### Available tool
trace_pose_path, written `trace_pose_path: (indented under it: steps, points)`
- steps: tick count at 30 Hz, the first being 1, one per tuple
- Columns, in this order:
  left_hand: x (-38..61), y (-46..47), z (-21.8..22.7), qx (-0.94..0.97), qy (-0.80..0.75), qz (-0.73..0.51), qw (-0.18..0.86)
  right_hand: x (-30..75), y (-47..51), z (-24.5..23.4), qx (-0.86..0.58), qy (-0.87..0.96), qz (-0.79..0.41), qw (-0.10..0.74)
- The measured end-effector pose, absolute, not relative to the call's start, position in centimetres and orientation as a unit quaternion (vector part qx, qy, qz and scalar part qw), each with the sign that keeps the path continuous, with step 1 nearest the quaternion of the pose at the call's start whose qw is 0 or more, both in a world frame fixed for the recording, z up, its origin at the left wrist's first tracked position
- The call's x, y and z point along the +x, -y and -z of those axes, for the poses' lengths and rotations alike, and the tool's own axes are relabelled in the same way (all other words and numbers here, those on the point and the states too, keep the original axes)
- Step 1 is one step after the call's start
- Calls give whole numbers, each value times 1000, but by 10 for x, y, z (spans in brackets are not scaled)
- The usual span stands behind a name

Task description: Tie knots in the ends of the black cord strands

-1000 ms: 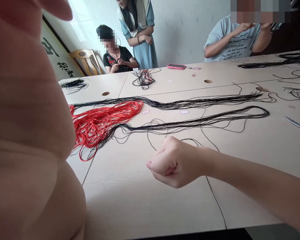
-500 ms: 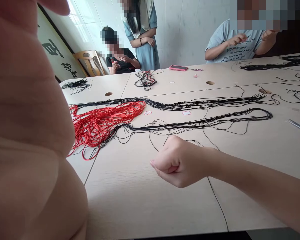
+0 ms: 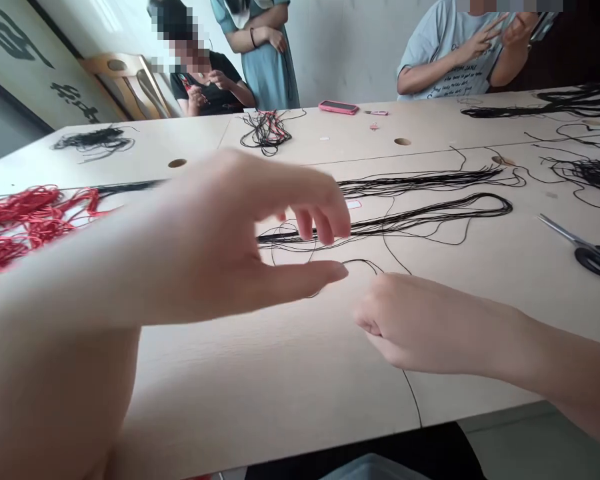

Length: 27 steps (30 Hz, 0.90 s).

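My left hand (image 3: 215, 233) reaches in from the left above the table, thumb and fingers spread apart with nothing seen between them. Behind it, a bundle of black cords (image 3: 430, 212) lies on the table in a long loop. My right hand (image 3: 410, 323) is closed in a fist, knuckles up, just right of and below my left thumb. Thin black cord (image 3: 414, 400) shows below the fist and runs to the near table edge. More black strands disappear behind the fist from above. What the fist holds, if anything, is hidden. Red cords (image 3: 20, 220) lie heaped at the left.
Scissors (image 3: 593, 253) with black handles lie at the right. A second black cord bundle (image 3: 420, 180) stretches behind the first. Farther back are a pink-cased phone (image 3: 339, 107) and a mixed cord pile (image 3: 266, 132). Several people are across the table (image 3: 260, 393).
My left hand has swung from close to the camera at the left to over the middle of the table. My right fist has shifted slightly right. The view has turned, showing the whole scissors.
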<state>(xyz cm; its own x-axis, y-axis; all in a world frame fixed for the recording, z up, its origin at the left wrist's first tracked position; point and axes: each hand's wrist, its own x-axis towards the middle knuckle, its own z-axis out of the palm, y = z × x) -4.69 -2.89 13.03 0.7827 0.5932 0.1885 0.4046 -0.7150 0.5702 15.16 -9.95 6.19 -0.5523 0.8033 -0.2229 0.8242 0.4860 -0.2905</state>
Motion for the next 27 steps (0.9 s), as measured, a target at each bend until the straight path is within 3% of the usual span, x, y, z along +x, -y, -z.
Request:
trace_pose_path:
  steps: [3,10,16,27]
  points:
    - [-30,43,-112,941,-244,-127,197,157,108,-58,514,-834,195,37]
    - [-15,66,-80,849,-256,-122,445,159,116,-50,529,-826,194,-8]
    - [-10,70,-73,779,-261,-109,559,156,117,-37,460,-879,120,-40]
    - [-11,72,-68,773,-248,-137,568,154,118,-32,443,-881,67,-153]
